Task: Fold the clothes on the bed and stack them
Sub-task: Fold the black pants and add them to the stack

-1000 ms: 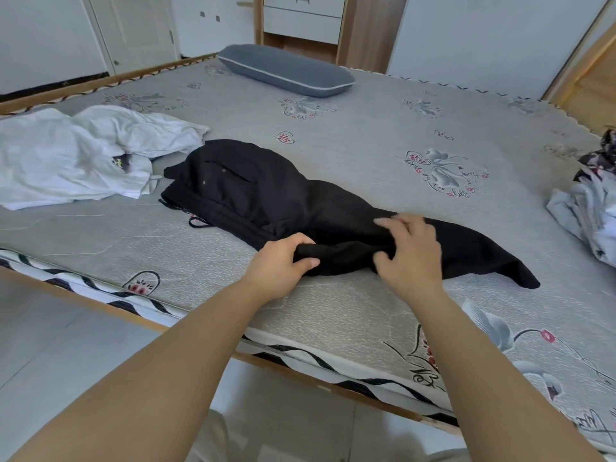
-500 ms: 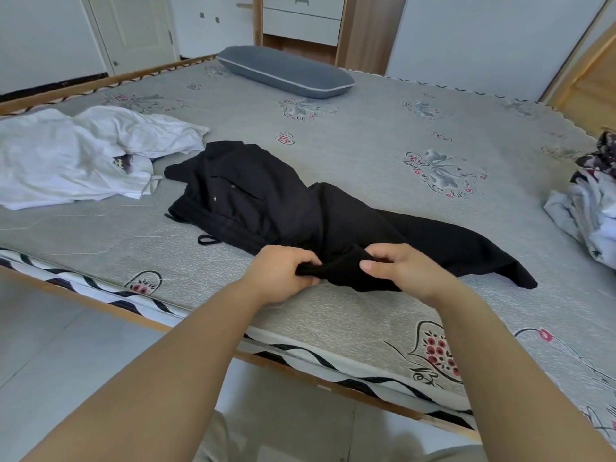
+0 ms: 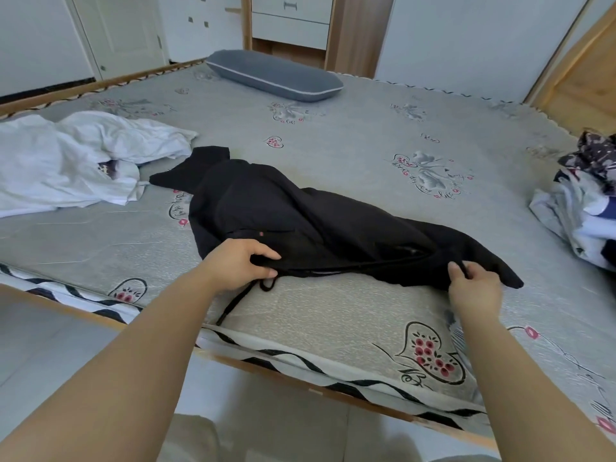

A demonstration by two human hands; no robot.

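Hands [image 3: 356,275] apart, both pinching near hem of limp, rumpled black garment [image 3: 300,211].

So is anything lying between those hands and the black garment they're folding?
Nothing visible. The left hand and the right hand each already grip the near edge of the black garment. The white clothes lie at its far left end and the patterned pile sits apart at right.

Grey pillow [image 3: 275,76] at far edge; white drawer unit [image 3: 292,21] behind it; white door [image 3: 120,30] far left; wooden panel [image 3: 580,78] far right.
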